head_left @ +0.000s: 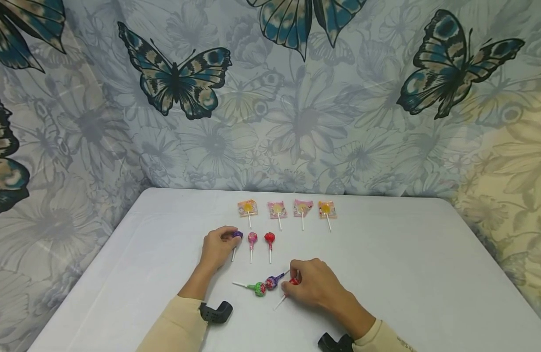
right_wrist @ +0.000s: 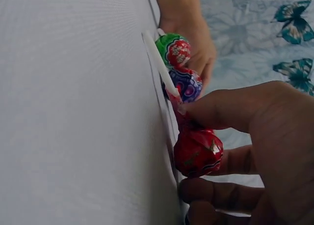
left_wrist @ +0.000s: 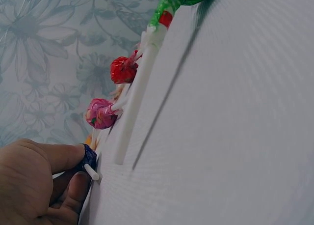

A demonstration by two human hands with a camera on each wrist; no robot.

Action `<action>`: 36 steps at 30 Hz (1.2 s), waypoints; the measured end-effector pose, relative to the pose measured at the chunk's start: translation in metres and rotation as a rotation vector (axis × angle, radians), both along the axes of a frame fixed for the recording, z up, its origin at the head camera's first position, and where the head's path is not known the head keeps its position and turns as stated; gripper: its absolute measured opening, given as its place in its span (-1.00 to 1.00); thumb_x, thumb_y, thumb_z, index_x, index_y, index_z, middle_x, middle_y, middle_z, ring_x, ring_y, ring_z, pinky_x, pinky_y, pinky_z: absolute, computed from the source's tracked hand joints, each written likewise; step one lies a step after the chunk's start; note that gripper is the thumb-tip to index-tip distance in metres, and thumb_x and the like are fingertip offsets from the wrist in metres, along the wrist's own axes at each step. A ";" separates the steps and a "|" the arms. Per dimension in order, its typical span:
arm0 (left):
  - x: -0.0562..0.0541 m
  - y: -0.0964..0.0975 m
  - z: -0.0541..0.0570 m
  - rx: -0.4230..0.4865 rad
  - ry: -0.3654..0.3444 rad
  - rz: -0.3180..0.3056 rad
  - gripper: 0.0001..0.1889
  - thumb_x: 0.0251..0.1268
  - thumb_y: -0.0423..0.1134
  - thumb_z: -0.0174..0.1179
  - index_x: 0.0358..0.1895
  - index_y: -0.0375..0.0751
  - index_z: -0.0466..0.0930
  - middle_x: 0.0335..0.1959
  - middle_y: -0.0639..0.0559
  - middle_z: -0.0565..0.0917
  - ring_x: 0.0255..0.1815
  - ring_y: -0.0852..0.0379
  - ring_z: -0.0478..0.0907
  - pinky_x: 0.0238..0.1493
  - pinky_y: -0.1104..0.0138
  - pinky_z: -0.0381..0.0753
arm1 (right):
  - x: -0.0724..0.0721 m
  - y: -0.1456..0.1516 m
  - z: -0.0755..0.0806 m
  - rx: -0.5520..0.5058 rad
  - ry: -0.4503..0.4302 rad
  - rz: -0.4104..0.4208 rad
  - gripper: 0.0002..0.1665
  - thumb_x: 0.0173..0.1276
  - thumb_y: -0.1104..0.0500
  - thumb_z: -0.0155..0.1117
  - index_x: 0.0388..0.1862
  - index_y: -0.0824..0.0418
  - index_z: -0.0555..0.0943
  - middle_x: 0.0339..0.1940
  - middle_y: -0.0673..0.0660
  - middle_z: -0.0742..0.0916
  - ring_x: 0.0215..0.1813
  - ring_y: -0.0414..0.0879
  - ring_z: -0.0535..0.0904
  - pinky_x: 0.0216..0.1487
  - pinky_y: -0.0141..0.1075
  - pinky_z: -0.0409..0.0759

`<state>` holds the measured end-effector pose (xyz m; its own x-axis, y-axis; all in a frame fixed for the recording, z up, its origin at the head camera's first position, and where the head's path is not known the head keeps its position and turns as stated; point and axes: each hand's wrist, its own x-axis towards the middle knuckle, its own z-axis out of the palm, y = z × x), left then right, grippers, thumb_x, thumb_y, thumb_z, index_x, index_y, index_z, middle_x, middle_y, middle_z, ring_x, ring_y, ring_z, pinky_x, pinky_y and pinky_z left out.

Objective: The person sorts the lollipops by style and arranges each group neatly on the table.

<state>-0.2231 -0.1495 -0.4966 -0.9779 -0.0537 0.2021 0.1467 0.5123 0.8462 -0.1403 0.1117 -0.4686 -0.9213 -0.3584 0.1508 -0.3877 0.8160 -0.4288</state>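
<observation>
My left hand (head_left: 218,248) pinches the wrapped head of a purple lollipop (left_wrist: 89,156) at the left end of a short row, its white stick pointing toward me. Beside it in that row lie a pink lollipop (head_left: 252,238) and a red lollipop (head_left: 270,237). Nearer to me, my right hand (head_left: 315,283) holds another red lollipop (right_wrist: 197,154) between thumb and fingers, low over the table. Just left of that hand, a green lollipop (head_left: 259,289) and a purple-blue lollipop (head_left: 271,282) lie with their heads together, sticks pointing apart.
Behind the short row, several flat lollipops in clear wrappers (head_left: 277,210) lie in a line, sticks toward me. The white table (head_left: 406,264) meets a butterfly-print cloth (head_left: 305,122) at its back edge. Each wrist wears a black band mount (head_left: 216,313).
</observation>
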 end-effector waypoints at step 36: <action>-0.001 0.001 -0.001 -0.016 -0.020 0.016 -0.75 0.13 -0.35 0.37 -0.09 -0.25 0.70 -0.47 0.09 0.60 -0.44 0.15 0.49 -0.42 0.37 0.51 | 0.003 0.005 0.034 -0.557 0.087 0.171 -0.63 0.03 0.42 0.48 -0.20 0.08 0.67 -0.33 -0.15 0.63 -0.40 -0.22 0.56 -0.35 -0.35 0.63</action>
<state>-0.2237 -0.1487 -0.4977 -0.9807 -0.0667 0.1838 0.1216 0.5282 0.8404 -0.1369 0.1171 -0.4345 -0.8333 -0.3459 0.4313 -0.5467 0.3994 -0.7360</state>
